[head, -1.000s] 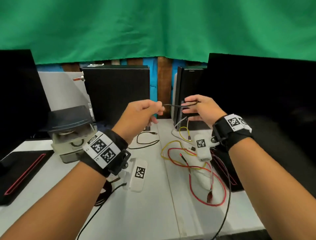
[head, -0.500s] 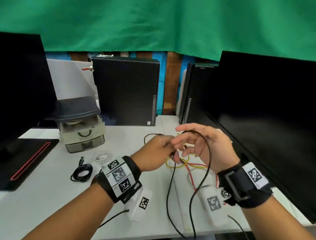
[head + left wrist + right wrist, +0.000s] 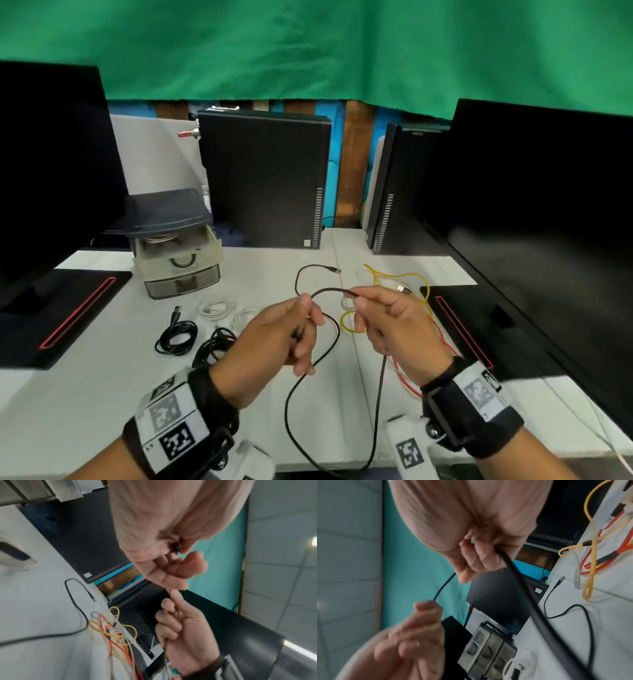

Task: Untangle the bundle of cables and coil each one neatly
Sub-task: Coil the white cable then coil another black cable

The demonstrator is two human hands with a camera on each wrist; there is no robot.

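Black cable (image 3: pixel 334 290) is arching between two hands in the middle of the head view. The left hand (image 3: pixel 274 337) is pinching one part of it with curled fingers, and the right hand (image 3: pixel 394 329) is pinching another part between thumb and finger. The two hands are near each other but not touching. From both hands the cable is hanging down in a long loop toward the bottom of the frame, over the near edge of the white table (image 3: pixel 85 394). Its far end, with a metal plug (image 3: pixel 334 270), is lying on the table just above the hands.

Yellow and red wires (image 3: pixel 394 277) are sitting in a messy pile to the right of the hands. Two coiled black cables (image 3: pixel 176 337) and two coiled white cables (image 3: pixel 215 308) are lying at the centre left. A small drawer box (image 3: pixel 178 253) is standing above them. A dark computer tower (image 3: pixel 263 181) is standing upright at the centre top.
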